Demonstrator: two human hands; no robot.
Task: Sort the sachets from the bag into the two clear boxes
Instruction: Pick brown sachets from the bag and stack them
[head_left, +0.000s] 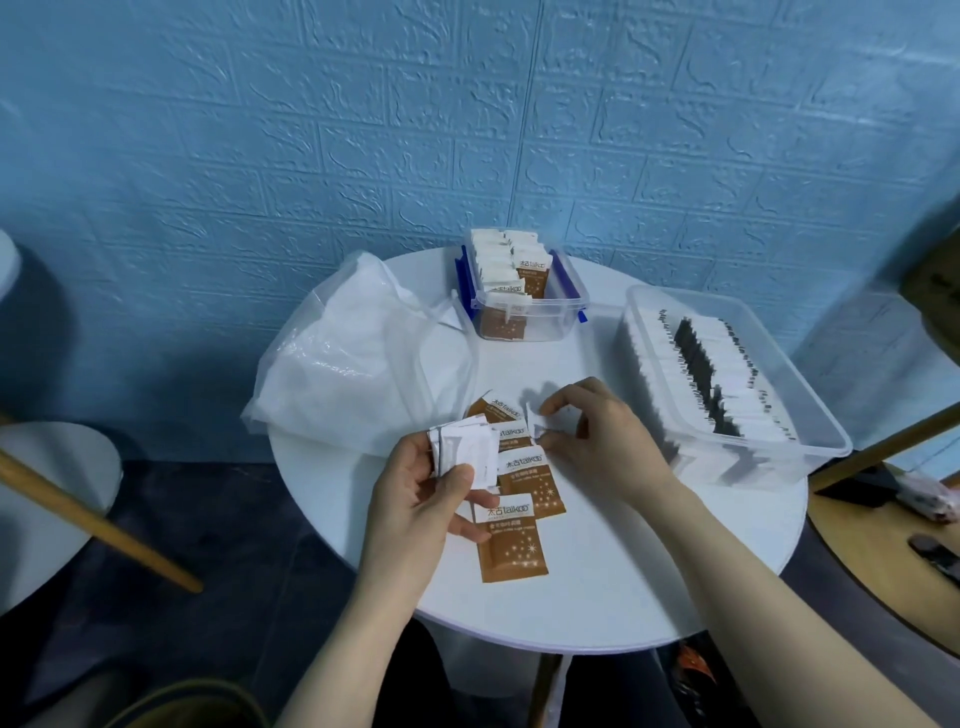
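Note:
My left hand grips a small stack of white sachets above the round white table. To its right, my right hand pinches a single white sachet. Several brown-and-white sachets lie loose on the table between and below my hands. A crumpled clear plastic bag lies at the table's left. At the back stands a small clear box with blue clips, filled with brown and white sachets. The large clear box at the right holds rows of white and black sachets.
A blue brick-pattern wall rises behind the table. Wooden poles slant at the left and the right. Another white round surface sits at the far left, and a wooden surface at the far right.

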